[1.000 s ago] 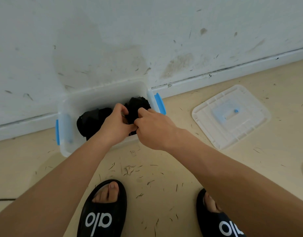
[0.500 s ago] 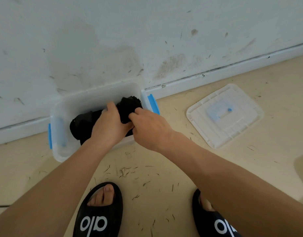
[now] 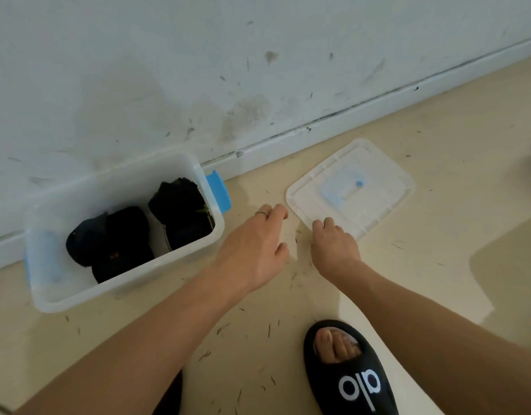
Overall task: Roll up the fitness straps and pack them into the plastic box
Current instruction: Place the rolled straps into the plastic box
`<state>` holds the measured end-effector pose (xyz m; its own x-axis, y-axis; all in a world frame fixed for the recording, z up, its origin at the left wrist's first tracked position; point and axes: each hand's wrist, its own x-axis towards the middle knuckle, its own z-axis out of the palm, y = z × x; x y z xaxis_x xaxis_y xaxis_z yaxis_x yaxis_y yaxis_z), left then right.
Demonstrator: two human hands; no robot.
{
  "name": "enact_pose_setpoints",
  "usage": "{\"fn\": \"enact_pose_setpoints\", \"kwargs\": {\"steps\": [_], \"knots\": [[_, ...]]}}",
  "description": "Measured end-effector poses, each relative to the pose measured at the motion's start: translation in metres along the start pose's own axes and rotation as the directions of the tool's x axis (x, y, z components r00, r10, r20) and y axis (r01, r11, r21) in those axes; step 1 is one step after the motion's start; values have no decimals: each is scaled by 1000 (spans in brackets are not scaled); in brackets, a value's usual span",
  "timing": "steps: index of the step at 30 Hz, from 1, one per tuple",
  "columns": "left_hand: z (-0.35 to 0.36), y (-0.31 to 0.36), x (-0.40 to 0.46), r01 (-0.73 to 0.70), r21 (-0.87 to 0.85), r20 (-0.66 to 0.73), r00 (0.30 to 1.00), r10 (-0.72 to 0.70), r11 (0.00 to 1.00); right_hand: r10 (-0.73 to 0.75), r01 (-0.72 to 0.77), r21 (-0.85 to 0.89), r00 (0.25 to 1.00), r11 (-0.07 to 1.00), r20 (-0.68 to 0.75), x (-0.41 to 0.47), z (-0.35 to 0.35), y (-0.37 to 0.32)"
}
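Reaching toward the lid, both hands sit between it and the plastic box. The right hand is nearer, loosely curled fingertips touching the lid's near corner and holding nothing; the left hand hangs empty and relaxed just short of that corner. The rolled fitness straps lie packed in the box, away from the lid beyond the left hand. The lid's long axis runs diagonally off from the right hand.

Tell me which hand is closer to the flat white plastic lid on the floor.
Right. The right hand has fingers on the flat white plastic lid's near corner; the left hand hovers just short of its left edge.
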<state>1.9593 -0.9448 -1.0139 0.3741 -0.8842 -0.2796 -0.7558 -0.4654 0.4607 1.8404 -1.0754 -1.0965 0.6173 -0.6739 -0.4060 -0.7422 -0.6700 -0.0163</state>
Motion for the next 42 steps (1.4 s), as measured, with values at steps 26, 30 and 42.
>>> {"fn": "enact_pose_setpoints", "kwargs": {"steps": [26, 30, 42], "knots": [[-118, -57, -39, 184, -873, -132, 802, -582, 451, 241, 540, 834, 799, 114, -551, -122, -245, -49], [-133, -86, -73, 128, -913, -214, 657, -723, 387, 193, 367, 880, 927, -300, -321, -120, -231, -78], [-118, -191, -143, 380, -705, -409, 473, -780, 599, 49, 205, 887, 968, 414, -246, -48, -111, -172]]}}
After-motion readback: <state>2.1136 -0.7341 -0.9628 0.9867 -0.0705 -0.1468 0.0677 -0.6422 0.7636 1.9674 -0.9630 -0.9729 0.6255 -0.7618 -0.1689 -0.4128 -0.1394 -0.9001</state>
